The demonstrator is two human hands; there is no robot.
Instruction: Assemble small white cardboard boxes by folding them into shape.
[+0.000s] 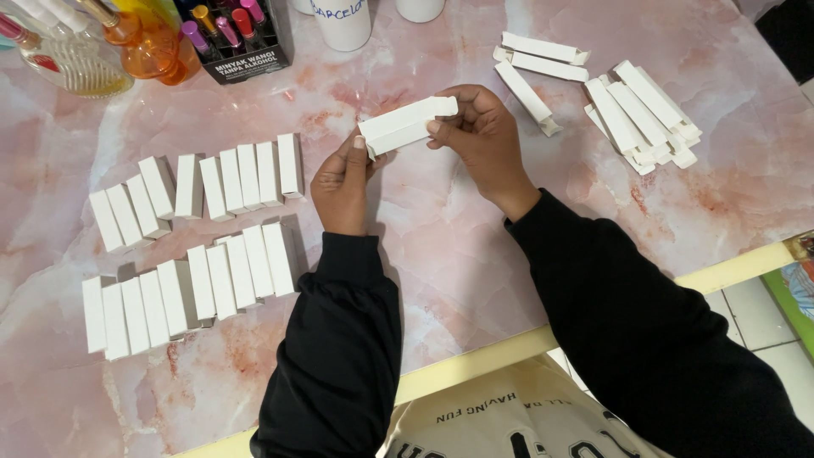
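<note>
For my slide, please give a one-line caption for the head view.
Both hands, left hand and right hand, hold a small white carton above a pink marble table.

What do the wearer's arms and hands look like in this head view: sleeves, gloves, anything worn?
Both arms wear long black sleeves of soft fabric, ending in ribbed cuffs at the wrists. The left hand and right hand are bare: no gloves, and no rings, watch or bracelets visible. Fingernails are short and unpainted. No markings show on the sleeves.

White box (405,125), pink-marbled table (458,246)
</note>
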